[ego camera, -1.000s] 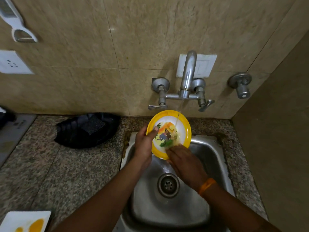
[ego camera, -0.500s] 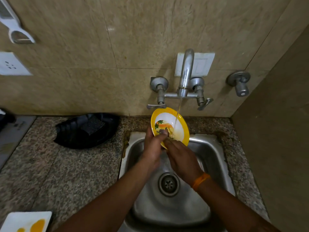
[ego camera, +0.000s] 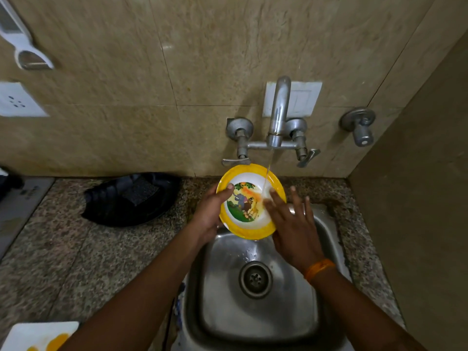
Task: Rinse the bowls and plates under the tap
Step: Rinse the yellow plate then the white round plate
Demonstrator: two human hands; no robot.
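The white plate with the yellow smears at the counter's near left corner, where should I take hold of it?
Judging by its pose, pinch the white plate at its far edge, coming from the sink side: it lies flat, its near part is out of frame, and the smears sit toward the middle.

My arms are bare from wrist to elbow; no sleeves reach into view. My left hand (ego camera: 210, 211) carries no ring, watch or band. My right hand (ego camera: 293, 231) has bare fingers too. An orange thread band (ego camera: 319, 269) circles my right wrist, snug against it.
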